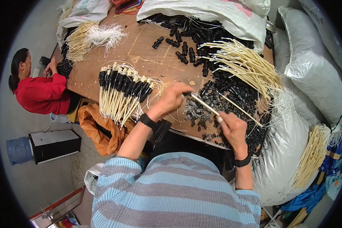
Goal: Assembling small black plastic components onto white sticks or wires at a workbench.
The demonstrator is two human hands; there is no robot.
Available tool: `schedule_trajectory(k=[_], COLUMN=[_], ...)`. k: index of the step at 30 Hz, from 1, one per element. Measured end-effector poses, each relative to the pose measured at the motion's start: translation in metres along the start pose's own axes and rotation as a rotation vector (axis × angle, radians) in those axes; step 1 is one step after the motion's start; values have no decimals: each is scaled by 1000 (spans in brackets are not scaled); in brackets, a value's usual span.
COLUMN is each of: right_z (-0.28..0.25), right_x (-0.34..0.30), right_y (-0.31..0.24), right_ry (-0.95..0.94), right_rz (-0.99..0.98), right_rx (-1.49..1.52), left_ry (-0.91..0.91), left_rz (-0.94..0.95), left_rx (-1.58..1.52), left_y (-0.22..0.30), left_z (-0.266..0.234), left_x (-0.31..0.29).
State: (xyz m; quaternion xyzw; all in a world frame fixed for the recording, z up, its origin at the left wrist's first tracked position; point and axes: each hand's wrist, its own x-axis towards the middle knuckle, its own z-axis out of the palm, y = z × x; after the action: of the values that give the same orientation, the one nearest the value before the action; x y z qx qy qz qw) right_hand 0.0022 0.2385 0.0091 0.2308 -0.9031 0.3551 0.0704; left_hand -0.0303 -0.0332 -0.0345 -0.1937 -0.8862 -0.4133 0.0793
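Over the table's front part, my left hand (pixel 172 98) pinches a small black plastic fitting (pixel 187 93) with closed fingers. A pale cream rod (pixel 204 103) slants down to the right from this fitting, its upper end at or in it; the exact join is too small to make out. The rod's lower end is gripped by my right hand (pixel 233 129). To the left of my left hand lies a fan-shaped pile of cream rods with black fittings (pixel 123 89) on their ends and thin white cords. Small black and clear pieces (pixel 201 117) lie scattered under my hands.
A bundle of cream rods (pixel 247 68) rests on loose black fittings (pixel 184 49) at the right. Another bundle (pixel 79 41) lies far left. Stuffed white sacks (pixel 311 57) crowd the table's right side. A person in red (pixel 45 91) sits at the left beyond an orange sack (pixel 100 129).
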Motion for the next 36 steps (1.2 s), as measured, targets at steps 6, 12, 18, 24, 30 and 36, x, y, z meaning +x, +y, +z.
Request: schedule_trajectory(k=[6, 12, 18, 24, 30, 36], right_z=[15, 14, -15, 43, 40, 37], right_x=[1, 15, -2, -2, -6, -8], right_y=[-2, -14, 22, -22, -22, -21], right_ry=[77, -101, 22, -173, -35, 15], right_rz=[33, 259, 254, -35, 13, 95], right_rx=[-148, 351, 1500, 70, 116, 47], left_ry=[-106, -129, -5, 6, -25, -132], left_rz=[185, 236, -475, -556, -459, -362], left_rx=[111, 327, 90, -554, -198, 22], left_y=[37, 82, 21, 62, 57, 58], left_z=[14, 22, -1, 32, 25, 22], left_x=[-6, -5, -37, -25, -37, -40])
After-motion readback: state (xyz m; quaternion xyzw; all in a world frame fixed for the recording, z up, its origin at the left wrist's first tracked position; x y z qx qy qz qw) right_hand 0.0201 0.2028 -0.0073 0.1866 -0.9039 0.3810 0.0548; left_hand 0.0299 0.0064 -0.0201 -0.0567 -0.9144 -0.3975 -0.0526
